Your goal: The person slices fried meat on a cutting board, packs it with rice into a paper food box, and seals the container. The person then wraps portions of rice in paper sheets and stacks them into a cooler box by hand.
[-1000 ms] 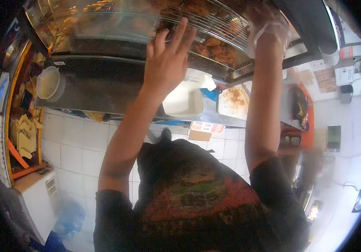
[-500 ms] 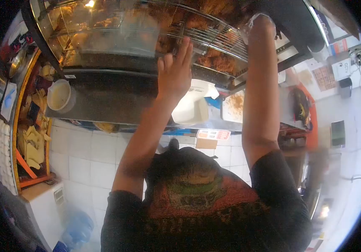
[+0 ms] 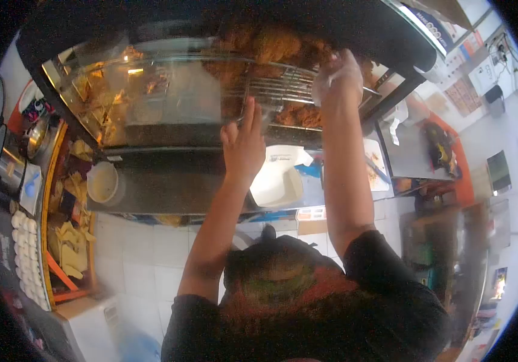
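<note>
Shirt (image 3: 283,283): dark, with a faded red and green print, on the person's own body at the lower middle.
Floor (image 3: 135,250): white tiles, below the worktop's near edge.
Worktop (image 3: 156,181): dark metal, running across beneath the display case.
White container (image 3: 277,187): on the worktop, just beside the left wrist, with a printed white sheet at its far side.
Plastic tub (image 3: 103,183): round and whitish, at the worktop's left end, well apart from both hands.
Cutting board (image 3: 373,146): white, strewn with brown crumbs, lying to the right of the right forearm.
Left hand (image 3: 244,145): bare, at the lower front of the case; two fingers point straight and spread from the bent others, with nothing seen in their grasp. Whether they touch the glass cannot be told.
Right hand (image 3: 338,81): in a clear plastic glove, inside the case at its right part; the fingertips are blurred among the food, so whether they grip a piece cannot be told.
Wire rack (image 3: 280,90): silver bars between the two hands.
Fried chicken (image 3: 265,45): brown, crusty pieces on the rack near the gloved fingers, with more below it.
Display case (image 3: 150,18): dark-framed and glass-fronted, lit yellow at left.
</note>
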`<control>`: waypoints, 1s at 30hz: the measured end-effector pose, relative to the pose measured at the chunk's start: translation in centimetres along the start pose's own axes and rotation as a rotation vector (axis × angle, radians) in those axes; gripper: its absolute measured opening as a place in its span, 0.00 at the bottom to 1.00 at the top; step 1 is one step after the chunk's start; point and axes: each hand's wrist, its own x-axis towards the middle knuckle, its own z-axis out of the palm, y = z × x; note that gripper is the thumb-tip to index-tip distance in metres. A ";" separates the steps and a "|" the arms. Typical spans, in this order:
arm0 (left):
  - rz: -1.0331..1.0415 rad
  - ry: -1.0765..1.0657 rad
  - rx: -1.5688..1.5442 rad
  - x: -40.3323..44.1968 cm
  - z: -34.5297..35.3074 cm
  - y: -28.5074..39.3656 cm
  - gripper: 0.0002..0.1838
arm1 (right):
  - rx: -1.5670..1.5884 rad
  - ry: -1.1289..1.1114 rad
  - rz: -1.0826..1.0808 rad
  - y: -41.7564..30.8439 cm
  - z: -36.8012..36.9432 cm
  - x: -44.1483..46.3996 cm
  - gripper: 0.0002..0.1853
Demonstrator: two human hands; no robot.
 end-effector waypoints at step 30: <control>0.212 -0.049 -0.041 2.6 10.2 17.6 0.47 | -0.359 0.460 0.010 -6.4 -48.3 16.0 0.21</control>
